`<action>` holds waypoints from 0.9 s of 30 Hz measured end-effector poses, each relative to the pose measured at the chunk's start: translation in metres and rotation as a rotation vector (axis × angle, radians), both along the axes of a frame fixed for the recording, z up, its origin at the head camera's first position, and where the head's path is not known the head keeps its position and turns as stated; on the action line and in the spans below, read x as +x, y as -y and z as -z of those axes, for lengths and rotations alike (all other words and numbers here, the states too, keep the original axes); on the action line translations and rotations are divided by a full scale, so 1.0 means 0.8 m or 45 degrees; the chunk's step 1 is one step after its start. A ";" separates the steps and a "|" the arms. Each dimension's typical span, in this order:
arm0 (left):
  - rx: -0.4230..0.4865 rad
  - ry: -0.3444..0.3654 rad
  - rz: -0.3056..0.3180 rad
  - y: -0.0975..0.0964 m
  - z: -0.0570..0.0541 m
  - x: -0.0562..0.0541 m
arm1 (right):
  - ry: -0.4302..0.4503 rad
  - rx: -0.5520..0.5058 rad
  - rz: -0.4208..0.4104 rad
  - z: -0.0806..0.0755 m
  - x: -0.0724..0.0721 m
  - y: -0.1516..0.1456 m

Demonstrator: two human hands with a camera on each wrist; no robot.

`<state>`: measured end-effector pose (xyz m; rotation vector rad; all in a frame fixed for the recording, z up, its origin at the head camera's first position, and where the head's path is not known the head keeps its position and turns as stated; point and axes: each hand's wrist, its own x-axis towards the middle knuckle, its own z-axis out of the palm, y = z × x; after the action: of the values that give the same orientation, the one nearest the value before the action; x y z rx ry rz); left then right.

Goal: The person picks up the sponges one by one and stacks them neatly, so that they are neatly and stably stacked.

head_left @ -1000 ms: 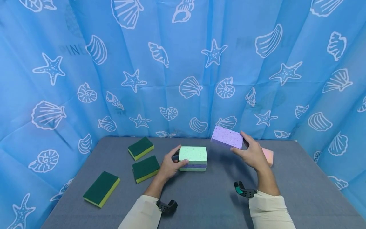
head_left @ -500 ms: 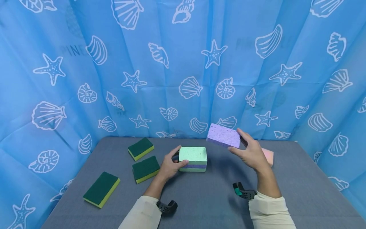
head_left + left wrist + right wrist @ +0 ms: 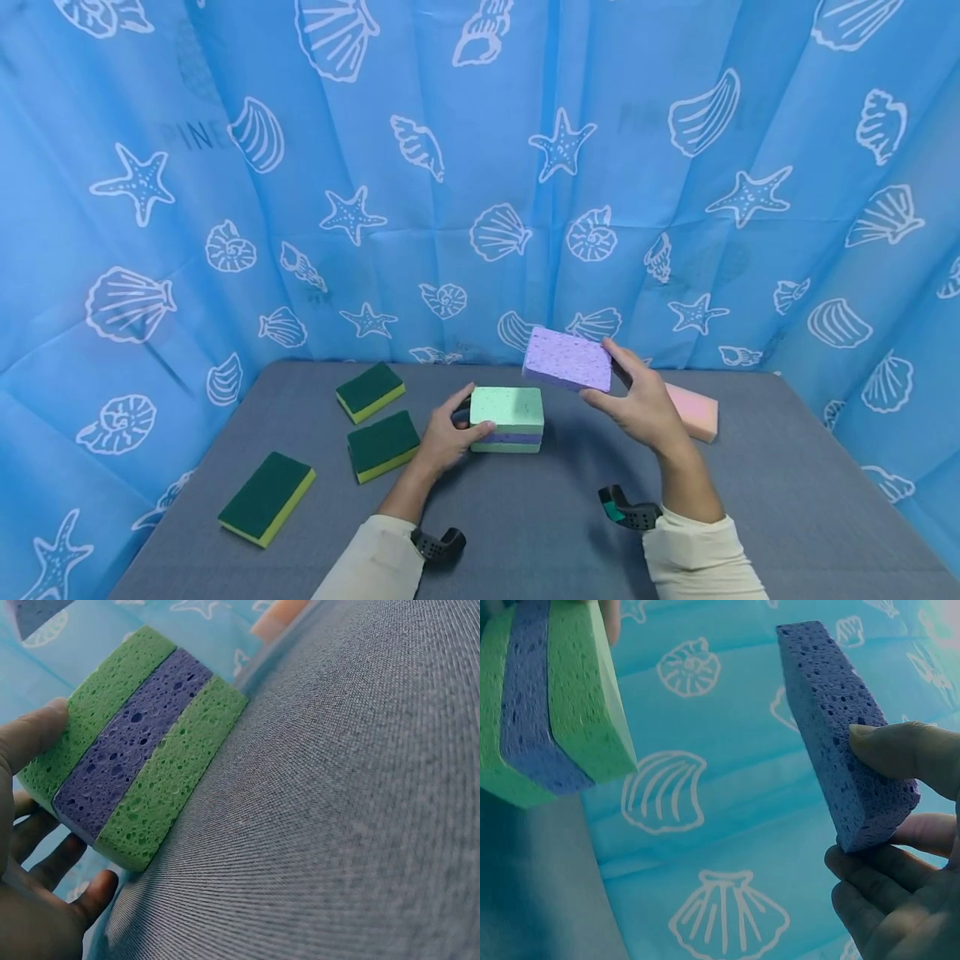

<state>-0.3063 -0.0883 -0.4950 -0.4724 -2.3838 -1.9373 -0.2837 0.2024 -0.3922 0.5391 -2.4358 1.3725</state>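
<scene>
Three sponges form a stack (image 3: 507, 407) at mid-table: a purple sponge (image 3: 135, 742) lies between two green ones, with the top green sponge (image 3: 112, 697) under my left thumb. My left hand (image 3: 446, 435) holds the stack at its left end, its other fingers around the end and partly hidden behind. Above and to the right of the stack, my right hand (image 3: 647, 407) pinches a second purple sponge (image 3: 567, 358) by its right end. This sponge is in the air, slightly tilted, apart from the stack. In the right wrist view the thumb presses its side (image 3: 832, 712) and the fingers are beneath.
A pink sponge (image 3: 693, 412) lies on the grey table (image 3: 555, 533) behind my right hand. Three green-and-yellow scouring sponges lie at the left, one (image 3: 267, 498) nearer the front. A blue shell-patterned curtain (image 3: 480, 183) hangs behind the table.
My right hand has carried the purple sponge leftward, closer to the stack, and more of the pink sponge shows. My left hand stays on the stack.
</scene>
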 end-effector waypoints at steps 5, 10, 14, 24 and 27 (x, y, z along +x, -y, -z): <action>0.018 -0.004 0.023 -0.002 -0.026 0.016 | -0.041 -0.013 -0.056 0.002 -0.003 0.011; 0.006 0.004 0.023 -0.002 -0.029 0.017 | -0.062 -0.023 -0.083 0.002 -0.001 0.020; 0.016 -0.012 0.008 -0.002 -0.008 0.004 | -0.068 -0.020 -0.104 0.004 -0.002 0.026; 0.028 0.012 -0.011 -0.001 0.003 -0.002 | -0.030 0.021 -0.112 0.021 -0.010 0.044; 0.027 0.027 -0.019 -0.001 0.003 -0.002 | -0.018 0.038 -0.110 0.025 -0.011 0.049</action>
<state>-0.3078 -0.0875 -0.4975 -0.4341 -2.3702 -1.9691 -0.2928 0.1629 -0.4125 0.6663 -2.4513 1.3630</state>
